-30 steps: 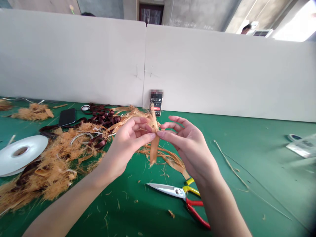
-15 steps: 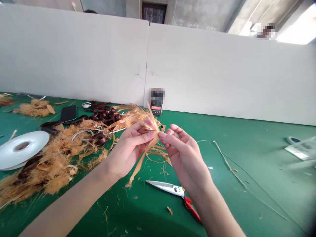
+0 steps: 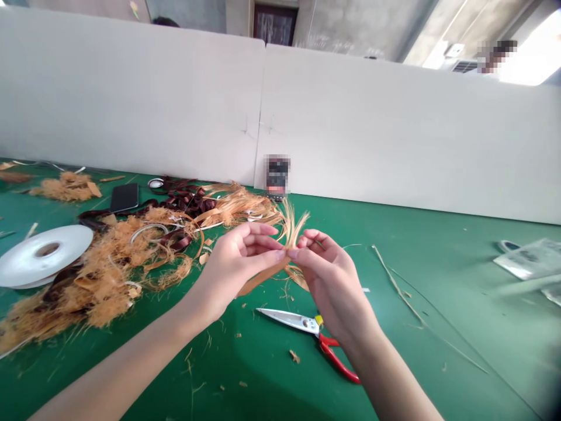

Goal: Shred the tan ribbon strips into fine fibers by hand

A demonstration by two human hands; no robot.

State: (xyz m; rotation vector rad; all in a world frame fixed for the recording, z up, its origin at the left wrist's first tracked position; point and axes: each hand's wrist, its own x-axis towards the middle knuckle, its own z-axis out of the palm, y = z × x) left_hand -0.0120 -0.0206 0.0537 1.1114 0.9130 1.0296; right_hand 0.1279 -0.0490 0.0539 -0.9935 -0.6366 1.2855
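Two hands: left hand (image 3: 236, 272) and right hand (image 3: 331, 286) half curled, both pinching tan plant strip (image 3: 263, 278) at lower middle, keeping it steady. Scissors (image 3: 287, 320) lie just below. Fluffy fiber pile (image 3: 96, 280) at left; white tape roll (image 3: 44, 257) far left; black phone (image 3: 124, 197) upper left.

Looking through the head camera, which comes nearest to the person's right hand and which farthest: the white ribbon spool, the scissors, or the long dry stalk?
From the right hand in the head camera view:
1. Red-handled kitchen scissors, just below the hand
2. Long dry fibre stalk, to the hand's right
3. White ribbon spool, far off at the left
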